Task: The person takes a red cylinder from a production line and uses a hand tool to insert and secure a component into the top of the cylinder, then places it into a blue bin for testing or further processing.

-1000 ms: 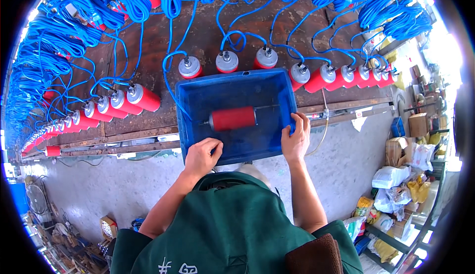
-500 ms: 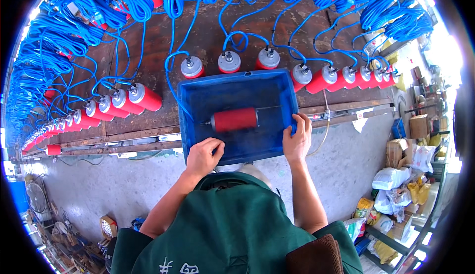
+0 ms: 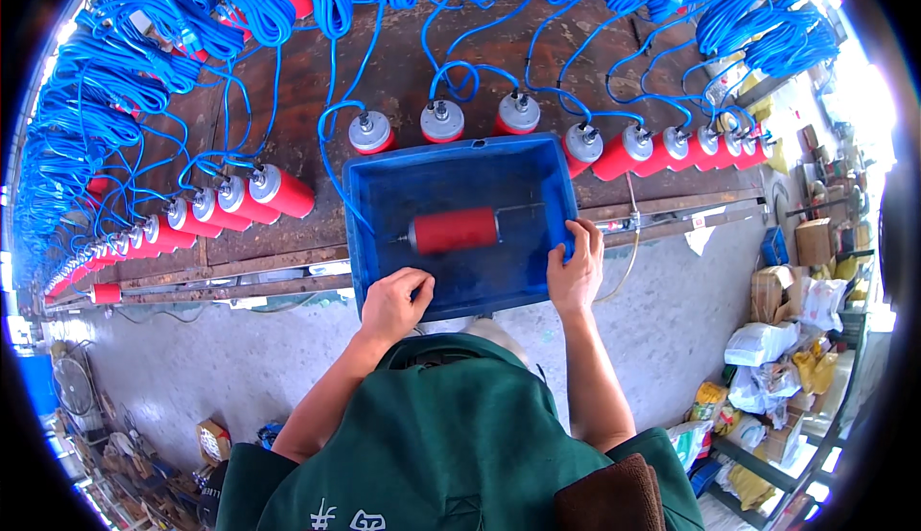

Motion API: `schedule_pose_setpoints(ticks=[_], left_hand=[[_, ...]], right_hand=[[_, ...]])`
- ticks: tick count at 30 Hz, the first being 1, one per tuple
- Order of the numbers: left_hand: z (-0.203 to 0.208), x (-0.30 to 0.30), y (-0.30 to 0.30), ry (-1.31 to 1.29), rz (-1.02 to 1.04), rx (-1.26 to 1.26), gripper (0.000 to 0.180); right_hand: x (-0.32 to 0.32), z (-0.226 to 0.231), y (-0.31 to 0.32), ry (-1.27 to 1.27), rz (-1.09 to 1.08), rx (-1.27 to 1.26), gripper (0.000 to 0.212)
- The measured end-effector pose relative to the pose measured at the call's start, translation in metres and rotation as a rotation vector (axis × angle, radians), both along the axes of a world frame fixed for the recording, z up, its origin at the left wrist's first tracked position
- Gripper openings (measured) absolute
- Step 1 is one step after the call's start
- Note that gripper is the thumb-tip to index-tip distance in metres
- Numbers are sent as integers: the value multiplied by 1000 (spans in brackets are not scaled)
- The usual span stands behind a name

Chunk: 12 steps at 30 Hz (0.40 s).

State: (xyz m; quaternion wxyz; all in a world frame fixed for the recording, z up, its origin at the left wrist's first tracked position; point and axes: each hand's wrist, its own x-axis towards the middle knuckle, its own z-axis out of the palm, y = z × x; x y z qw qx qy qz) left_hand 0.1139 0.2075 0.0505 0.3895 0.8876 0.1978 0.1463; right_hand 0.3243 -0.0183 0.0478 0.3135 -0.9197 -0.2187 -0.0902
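I hold a blue plastic tub (image 3: 384, 234) in front of me by its near rim. My left hand (image 3: 393, 303) grips the near left edge and my right hand (image 3: 576, 272) grips the near right corner. Inside the tub lies one red cylinder (image 3: 454, 231) on its side, with a thin rod sticking out of each end. The tub's far edge is over a brown workbench (image 3: 384, 80), just in front of a row of red cylinders (image 3: 443, 123) with silver caps.
Red capped cylinders (image 3: 278, 190) line the bench to the left and right, each joined to coiled blue cable (image 3: 240, 3). A grey concrete floor (image 3: 192, 377) lies below. Boxes and bags (image 3: 777, 339) pile up at the right.
The tub and both hands have stayed almost where they were. The red cylinder in the tub has barely shifted.
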Motion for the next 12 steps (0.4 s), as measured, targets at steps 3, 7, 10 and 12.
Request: schedule_pose_setpoints(ticks=[3,7,10,12], left_hand=[[-4,0,0,-13,10,15,11],[-1,0,0,4,10,-5,11],[-1,1,0,-12,5,-7,12],[-3,3,1,-33,0,-4,12]], right_hand=[[-1,1,1,0,-3,-1,43],[0,1,0,3,-12,-2,43],[0,0,0,18,-8,-7,43],[0,2,0,40,-12,-17,43]])
